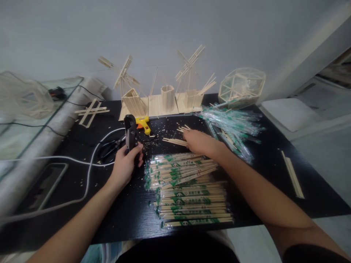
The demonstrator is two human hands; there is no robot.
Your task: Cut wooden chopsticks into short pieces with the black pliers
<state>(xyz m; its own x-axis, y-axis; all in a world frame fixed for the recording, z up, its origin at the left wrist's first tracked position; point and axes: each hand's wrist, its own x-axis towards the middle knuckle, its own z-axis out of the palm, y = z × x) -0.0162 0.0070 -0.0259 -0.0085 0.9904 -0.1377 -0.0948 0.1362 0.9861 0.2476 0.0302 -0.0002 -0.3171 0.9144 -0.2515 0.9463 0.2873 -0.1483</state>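
My left hand [124,164] is closed round a black hand tool [130,133] that points up and away from me; its exact kind is hard to tell. Further right, my right hand [199,141] is lowered to the table with its fingers curled over some short bamboo sticks [175,141]. More stick ends [183,128] show just beyond those fingers. Between my forearms lie rows of wrapped chopsticks [192,201] in clear plastic with green print. Behind the black tool rests a yellow glue gun [145,124], apart from both hands.
Stick windmill models [134,102] stand on wooden bases at the back, with a round stick cup [167,96] between them. Empty wrappers [233,124] pile at right, before a stick-framed polyhedron [241,87]. A white cable [90,168] crosses the left. Loose sticks [292,175] lie far right.
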